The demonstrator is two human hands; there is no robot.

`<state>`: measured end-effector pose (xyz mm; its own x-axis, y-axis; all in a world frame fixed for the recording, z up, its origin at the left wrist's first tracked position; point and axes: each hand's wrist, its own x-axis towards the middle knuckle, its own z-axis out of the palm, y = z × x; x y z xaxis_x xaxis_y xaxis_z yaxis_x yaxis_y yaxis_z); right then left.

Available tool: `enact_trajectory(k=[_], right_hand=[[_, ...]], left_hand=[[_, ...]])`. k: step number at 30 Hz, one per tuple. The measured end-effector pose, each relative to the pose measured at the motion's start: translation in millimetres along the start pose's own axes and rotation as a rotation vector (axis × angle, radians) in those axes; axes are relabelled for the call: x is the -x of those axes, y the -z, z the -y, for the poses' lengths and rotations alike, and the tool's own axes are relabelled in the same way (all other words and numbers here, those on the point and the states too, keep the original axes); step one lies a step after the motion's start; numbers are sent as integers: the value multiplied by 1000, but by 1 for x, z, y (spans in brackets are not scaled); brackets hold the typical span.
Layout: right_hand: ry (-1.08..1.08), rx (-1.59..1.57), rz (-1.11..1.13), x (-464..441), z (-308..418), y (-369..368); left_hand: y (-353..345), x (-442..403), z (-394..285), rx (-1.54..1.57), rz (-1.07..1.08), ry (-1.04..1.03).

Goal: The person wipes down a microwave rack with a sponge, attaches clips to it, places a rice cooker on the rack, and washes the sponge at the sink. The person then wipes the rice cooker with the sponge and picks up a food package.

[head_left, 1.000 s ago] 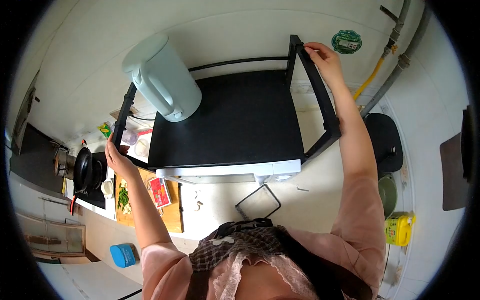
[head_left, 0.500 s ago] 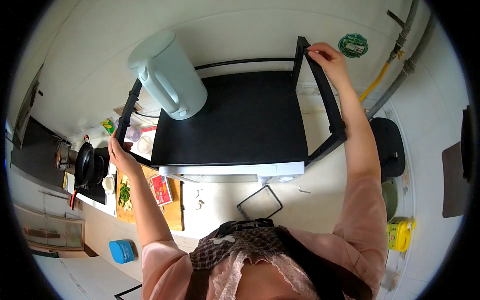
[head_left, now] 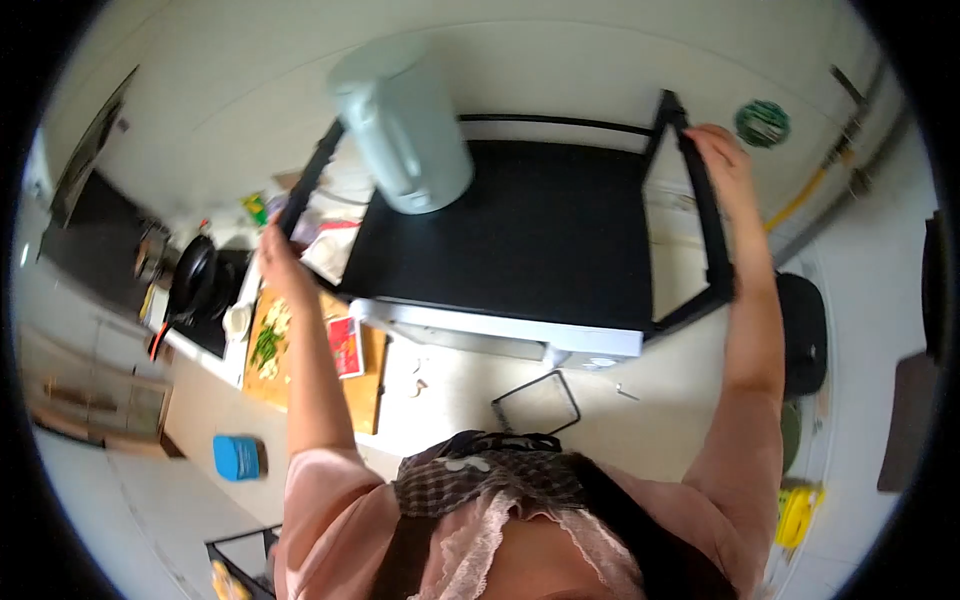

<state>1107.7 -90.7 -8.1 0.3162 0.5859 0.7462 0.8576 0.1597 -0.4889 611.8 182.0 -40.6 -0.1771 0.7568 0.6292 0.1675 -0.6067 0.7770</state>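
Left hand [head_left: 283, 265] wraps the black rack's [head_left: 540, 230] side at nine o'clock; right hand [head_left: 724, 165], fingers curled, grips the opposite side at two! The rack sits at twelve, pale kettle [head_left: 415, 140] aboard at eleven!

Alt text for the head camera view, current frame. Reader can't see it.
A person's left hand and right hand hold opposite sides of a black rack, a pale kettle standing on the black surface between them. A white appliance shows below its front edge; toward the lower left, chopped greens lie on a cutting board.
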Motion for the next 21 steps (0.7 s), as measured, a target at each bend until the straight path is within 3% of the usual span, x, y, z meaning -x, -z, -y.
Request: enact_trajectory(k=[3,6,8,10,12,14,15,17,21], right_hand=[[-99,-99,-127,6,17,1],[-63,-92,63,11,13,-1],[-149,-167,69,20,18,2],[-279,-193,-137,26,41,5],[-291,-241,-167,42,36,13],[-501,-748,-106,67,2,25],[-498,-749,-99,77,7,24],[-651,-791,-304,96,25,21],[-559,-884,-371,127,65,12]], left_hand=[[-2,3,-12,197,16,115],[1,2,-13,261,71,102],[8,-2,-16,316,159,182],[15,-13,-10,449,242,147],[23,-25,-12,517,295,233],[23,-39,-18,367,419,264],[21,-45,-22,311,498,258],[23,-55,-25,280,595,287],[25,-64,-42,166,788,352]])
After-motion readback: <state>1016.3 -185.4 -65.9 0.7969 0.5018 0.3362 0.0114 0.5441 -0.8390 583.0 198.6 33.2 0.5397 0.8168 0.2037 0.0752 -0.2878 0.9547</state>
